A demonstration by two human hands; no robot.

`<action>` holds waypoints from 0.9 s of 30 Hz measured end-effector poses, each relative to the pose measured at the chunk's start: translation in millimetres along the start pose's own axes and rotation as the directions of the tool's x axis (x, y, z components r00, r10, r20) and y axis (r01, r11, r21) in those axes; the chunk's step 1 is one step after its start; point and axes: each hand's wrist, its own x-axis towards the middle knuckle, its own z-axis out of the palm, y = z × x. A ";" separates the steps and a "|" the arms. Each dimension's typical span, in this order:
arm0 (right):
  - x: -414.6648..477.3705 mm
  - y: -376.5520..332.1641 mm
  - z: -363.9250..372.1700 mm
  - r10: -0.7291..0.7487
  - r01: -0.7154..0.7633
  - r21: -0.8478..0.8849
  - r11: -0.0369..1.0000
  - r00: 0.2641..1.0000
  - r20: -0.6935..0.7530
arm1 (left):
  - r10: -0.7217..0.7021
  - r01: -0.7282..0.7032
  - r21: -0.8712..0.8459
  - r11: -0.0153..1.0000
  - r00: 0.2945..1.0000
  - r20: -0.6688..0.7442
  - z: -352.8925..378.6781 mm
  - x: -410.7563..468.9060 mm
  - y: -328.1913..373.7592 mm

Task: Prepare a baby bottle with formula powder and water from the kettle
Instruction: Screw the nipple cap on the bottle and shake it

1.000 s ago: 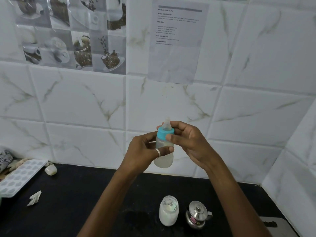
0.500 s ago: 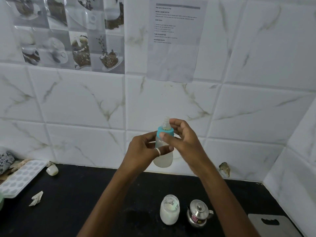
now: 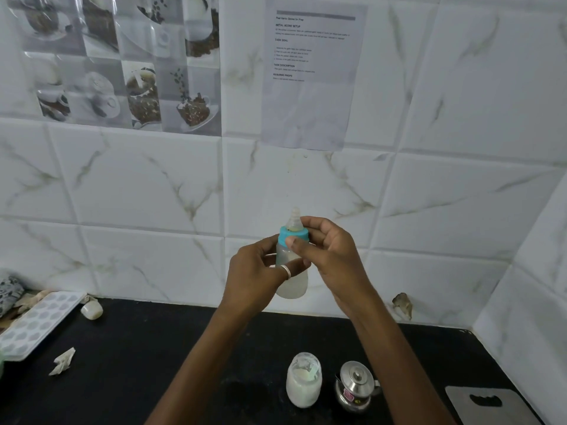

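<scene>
Two hands meet at the baby bottle (image 3: 291, 286), held upright in the air above the worktop (image 3: 153, 348), in front of the tiled wall. Left hand (image 3: 256, 277) wraps the clear body, fingers (image 3: 294, 266) curled across its front, one wearing a ring. This looks like a steadying grip, so the body cannot turn. Right hand (image 3: 333, 259) pinches the blue collar (image 3: 291, 234) between thumb and fingertips, with the teat (image 3: 295, 217) standing clear above. Reads as screwing the collar down: one hand anchors, the other twists.

Cloudy liquid sits in the lower part of the bottle, so powder and water look already in. Below, the formula jar (image 3: 303, 380) and the small steel kettle (image 3: 356, 386) stand just beside each other on the worktop, kettle lid on, both near at hand but out of the way. Likely left: finish tightening, then shake. Risk: a crooked collar would leak. Ice tray (image 3: 36, 323) and a paper scrap (image 3: 63, 361) lie at the left, well apart.
</scene>
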 end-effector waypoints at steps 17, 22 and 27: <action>22.2 -16.3 -24.3 0.029 -0.005 -0.081 0.997 0.952 0.306 | -0.028 0.063 -0.129 0.990 0.966 0.257 -24.2 23.1 13.1; 25.3 -20.2 -22.8 0.030 -0.013 -0.065 0.998 0.963 0.267 | -0.035 0.072 -0.136 0.988 0.966 0.256 -26.1 26.2 15.9; 17.4 -16.6 -11.5 0.023 -0.017 -0.045 0.999 0.989 0.145 | -0.026 0.039 -0.091 0.995 0.989 0.147 -14.3 19.5 9.8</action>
